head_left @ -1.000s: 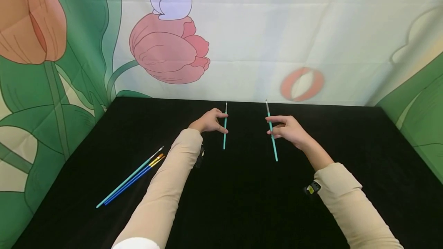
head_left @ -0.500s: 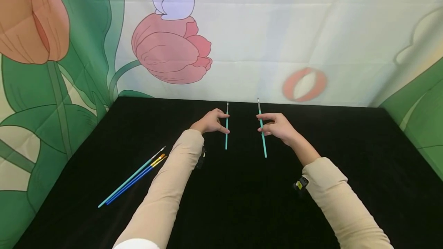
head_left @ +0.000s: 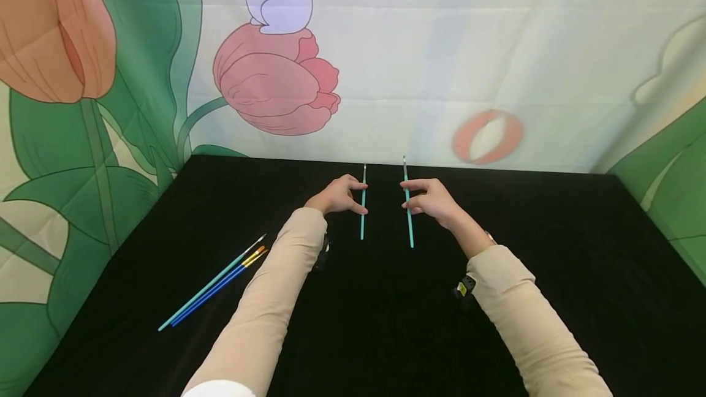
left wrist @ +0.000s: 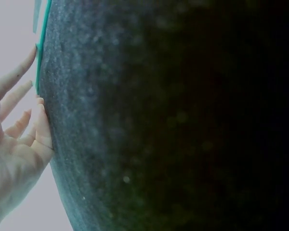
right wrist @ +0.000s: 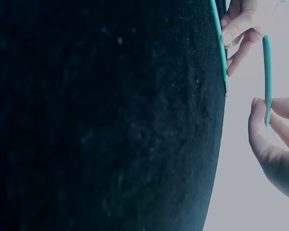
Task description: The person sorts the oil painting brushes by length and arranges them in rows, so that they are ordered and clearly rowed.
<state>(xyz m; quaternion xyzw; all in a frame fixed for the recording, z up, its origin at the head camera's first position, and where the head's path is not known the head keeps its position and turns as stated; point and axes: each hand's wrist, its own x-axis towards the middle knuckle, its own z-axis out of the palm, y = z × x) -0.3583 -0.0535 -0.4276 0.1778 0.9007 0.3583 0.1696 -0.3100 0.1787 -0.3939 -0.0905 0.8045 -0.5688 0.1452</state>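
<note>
In the head view my left hand (head_left: 339, 195) holds a slim turquoise paintbrush (head_left: 362, 223) by thumb and fingertips, low over the black cloth near its far edge. The brush points away, its bristle tip at the far end. To the right, my right hand (head_left: 432, 200) pinches a second turquoise paintbrush (head_left: 410, 231) between thumb and fingers. This one stands nearly parallel to the first, with a gap between them, and looks larger. The left wrist view shows the left fingers (left wrist: 26, 62) at the turquoise handle (left wrist: 40, 57). In the right wrist view the right thumb (right wrist: 258, 127) meets its handle (right wrist: 267, 72).
On the left of the black cloth (head_left: 353, 323) lie several more brushes side by side: a turquoise paintbrush (head_left: 206, 285) and blue paintbrushes (head_left: 220, 282) with gold ferrules. A printed curtain (head_left: 397, 66) with flowers hangs behind the far edge and along both sides.
My right hand has moved left with its paintbrush, closer to the left one, and the brush has turned to nearly parallel. The left hand stays in place on its brush.
</note>
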